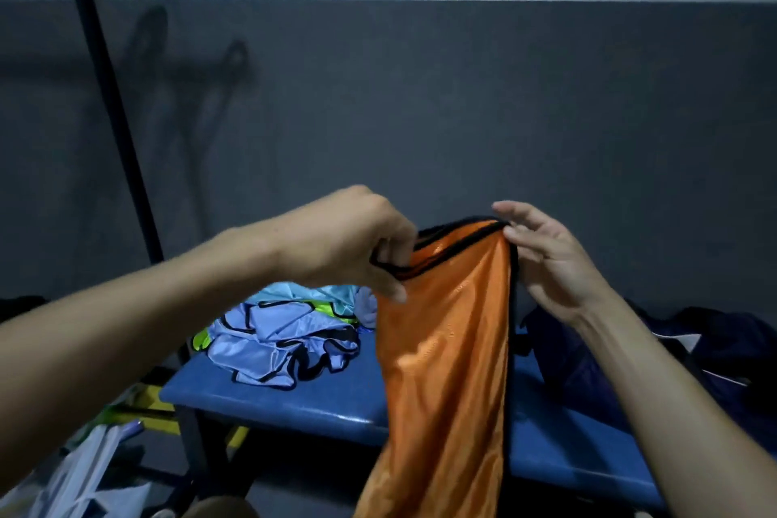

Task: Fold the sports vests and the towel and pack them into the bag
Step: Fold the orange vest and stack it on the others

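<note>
A shiny orange mesh sports vest with black trim hangs above the blue padded bench. The left hand pinches its trim; the right hand, fingers loosely spread, pinches the other corner. Behind lie crumpled lilac vests and the dark navy bag.

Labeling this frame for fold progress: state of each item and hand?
orange vest: held up, hanging unfolded over the bench
left hand: pinches the vest's black trim
right hand: fingers mostly straight, holding the vest's top edge
pile of vests: crumpled, unfolded, on the bench
blue bench: bears the pile
dark bag: on the bench's right; opening not discernible
</note>
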A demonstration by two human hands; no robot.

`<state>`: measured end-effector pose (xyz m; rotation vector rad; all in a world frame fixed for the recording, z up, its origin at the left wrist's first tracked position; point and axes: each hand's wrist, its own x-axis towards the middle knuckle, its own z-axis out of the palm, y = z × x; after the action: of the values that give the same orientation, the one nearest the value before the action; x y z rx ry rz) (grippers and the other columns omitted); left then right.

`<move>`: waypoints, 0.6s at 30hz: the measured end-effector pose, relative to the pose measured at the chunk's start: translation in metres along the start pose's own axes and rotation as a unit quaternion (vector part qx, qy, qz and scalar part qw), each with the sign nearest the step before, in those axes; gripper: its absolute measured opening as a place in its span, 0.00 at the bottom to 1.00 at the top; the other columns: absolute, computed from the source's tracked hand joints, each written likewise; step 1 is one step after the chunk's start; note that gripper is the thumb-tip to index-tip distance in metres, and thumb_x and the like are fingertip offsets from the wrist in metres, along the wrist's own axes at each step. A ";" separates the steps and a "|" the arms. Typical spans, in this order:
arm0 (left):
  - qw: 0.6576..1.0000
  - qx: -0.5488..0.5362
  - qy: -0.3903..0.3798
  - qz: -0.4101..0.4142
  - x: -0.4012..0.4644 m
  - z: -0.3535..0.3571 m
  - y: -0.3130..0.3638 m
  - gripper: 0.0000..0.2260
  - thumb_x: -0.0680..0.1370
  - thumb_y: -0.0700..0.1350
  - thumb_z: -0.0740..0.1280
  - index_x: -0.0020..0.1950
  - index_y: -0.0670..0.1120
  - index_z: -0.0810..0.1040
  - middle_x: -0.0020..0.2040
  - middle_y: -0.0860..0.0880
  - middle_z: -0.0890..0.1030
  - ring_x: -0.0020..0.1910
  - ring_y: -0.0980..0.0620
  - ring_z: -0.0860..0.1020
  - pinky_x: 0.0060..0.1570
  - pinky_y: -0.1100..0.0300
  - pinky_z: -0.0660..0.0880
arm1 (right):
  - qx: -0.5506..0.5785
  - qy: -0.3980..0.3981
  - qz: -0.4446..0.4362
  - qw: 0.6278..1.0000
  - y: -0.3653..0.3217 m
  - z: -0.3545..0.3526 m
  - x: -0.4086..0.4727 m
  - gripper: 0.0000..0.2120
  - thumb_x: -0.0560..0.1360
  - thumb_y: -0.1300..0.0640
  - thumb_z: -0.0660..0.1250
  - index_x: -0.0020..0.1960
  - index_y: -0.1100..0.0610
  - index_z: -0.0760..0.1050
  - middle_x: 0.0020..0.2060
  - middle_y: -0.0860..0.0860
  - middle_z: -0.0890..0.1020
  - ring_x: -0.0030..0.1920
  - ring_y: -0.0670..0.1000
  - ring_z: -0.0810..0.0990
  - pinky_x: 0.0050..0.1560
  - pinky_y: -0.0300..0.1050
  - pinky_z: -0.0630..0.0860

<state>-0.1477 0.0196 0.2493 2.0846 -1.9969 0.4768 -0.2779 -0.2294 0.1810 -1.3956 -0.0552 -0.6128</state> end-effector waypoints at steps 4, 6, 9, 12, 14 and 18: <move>0.997 -0.069 -0.024 -0.025 0.001 0.025 0.009 0.11 0.73 0.57 0.77 0.48 0.52 0.83 0.40 0.58 0.81 0.41 0.59 0.78 0.38 0.70 0.69 | -0.094 0.033 -0.035 0.994 -0.018 0.013 0.027 0.16 0.81 0.69 0.58 0.56 0.54 0.81 0.40 0.48 0.81 0.38 0.46 0.79 0.39 0.35 0.77; 0.998 -0.028 -0.007 -0.047 -0.001 0.026 0.003 0.07 0.77 0.53 0.73 0.52 0.52 0.84 0.44 0.58 0.82 0.42 0.60 0.77 0.41 0.69 0.69 | -0.109 0.042 -0.047 0.992 -0.026 0.014 0.033 0.17 0.81 0.69 0.58 0.55 0.53 0.81 0.39 0.48 0.80 0.36 0.46 0.77 0.37 0.36 0.74; 0.992 -0.050 0.045 -0.111 -0.003 0.021 -0.004 0.06 0.79 0.51 0.72 0.50 0.50 0.86 0.40 0.57 0.81 0.37 0.60 0.76 0.38 0.67 0.68 | -0.131 0.067 -0.039 0.988 -0.028 0.005 0.031 0.17 0.81 0.68 0.58 0.57 0.53 0.82 0.39 0.46 0.80 0.33 0.44 0.74 0.33 0.36 0.70; 0.915 -0.353 0.017 -0.195 0.000 0.007 -0.005 0.06 0.78 0.48 0.73 0.45 0.47 0.87 0.33 0.55 0.80 0.31 0.59 0.72 0.30 0.65 0.69 | -0.170 0.088 -0.022 0.981 -0.021 -0.003 0.026 0.17 0.81 0.65 0.59 0.59 0.51 0.83 0.49 0.47 0.82 0.33 0.43 0.74 0.34 0.37 0.71; 0.872 -0.442 -0.035 -0.205 0.003 0.002 -0.005 0.07 0.77 0.47 0.72 0.46 0.44 0.86 0.35 0.51 0.79 0.33 0.57 0.72 0.29 0.65 0.68 | -0.195 0.092 -0.012 0.976 -0.015 -0.006 0.025 0.17 0.81 0.64 0.59 0.60 0.49 0.82 0.50 0.48 0.81 0.33 0.41 0.76 0.35 0.36 0.73; 0.901 -0.380 -0.095 -0.189 0.012 -0.003 -0.012 0.11 0.80 0.49 0.69 0.49 0.42 0.85 0.39 0.45 0.76 0.35 0.52 0.73 0.29 0.61 0.71 | -0.243 0.106 -0.004 0.964 -0.010 -0.009 0.028 0.17 0.81 0.62 0.58 0.59 0.47 0.81 0.38 0.42 0.78 0.30 0.41 0.74 0.33 0.36 0.71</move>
<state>-0.1361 0.0105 0.2575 1.9349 -1.4352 -0.5215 -0.2616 -0.2480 0.1991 -1.7927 0.2790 -0.8154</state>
